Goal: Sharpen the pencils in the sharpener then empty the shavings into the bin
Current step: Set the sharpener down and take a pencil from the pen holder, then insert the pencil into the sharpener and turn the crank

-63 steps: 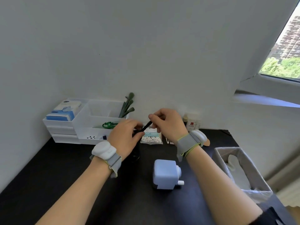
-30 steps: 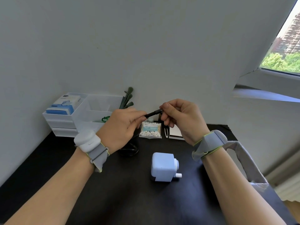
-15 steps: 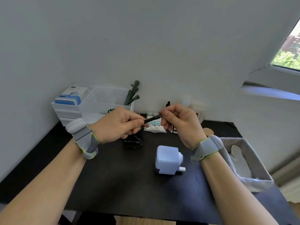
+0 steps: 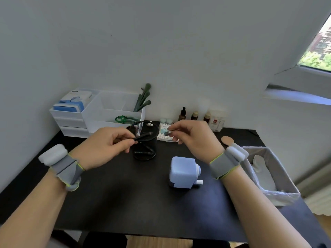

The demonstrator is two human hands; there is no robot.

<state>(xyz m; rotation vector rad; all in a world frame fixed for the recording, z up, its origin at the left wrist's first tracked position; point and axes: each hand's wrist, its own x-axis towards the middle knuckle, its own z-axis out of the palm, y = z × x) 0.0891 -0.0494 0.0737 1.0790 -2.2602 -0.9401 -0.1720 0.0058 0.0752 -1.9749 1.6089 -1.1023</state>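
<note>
In the upper left of the frame, a white plastic drawer organiser (image 4: 100, 120) is sitting against the wall with a blue-and-white box (image 4: 73, 102) on top and dark green brushes (image 4: 143, 101) leaning out of its right compartment.

Lower and left of centre, the person's left hand (image 4: 105, 147) is curling closed, thumb and forefinger pinching the near end of a thin black pencil (image 4: 143, 136). The pencil is pointing right and slightly up, its far end hanging over the mouth of a black wire-mesh pencil cup (image 4: 144, 140) standing on the black tabletop (image 4: 125, 194). Half a second ago both hands were gripping this pencil together; now the hands are pulling apart, and the cup, hidden behind them earlier, is showing between them.

Right of centre, the right hand (image 4: 195, 138) is pinching a small dark piece (image 4: 167, 132) at its fingertips, blurred, so I cannot tell what it is. It is clear of the pencil's tip, with a packet of cotton swabs (image 4: 163, 131) lying behind it and small brown bottles (image 4: 195, 115) standing by the wall.

Below that hand, the pale blue box-shaped sharpener (image 4: 182, 172) is sitting untouched at centre frame, its white crank facing right, as before. At the far right, the grey fabric bin (image 4: 283, 176) with a clear liner is standing at the table's edge.
</note>
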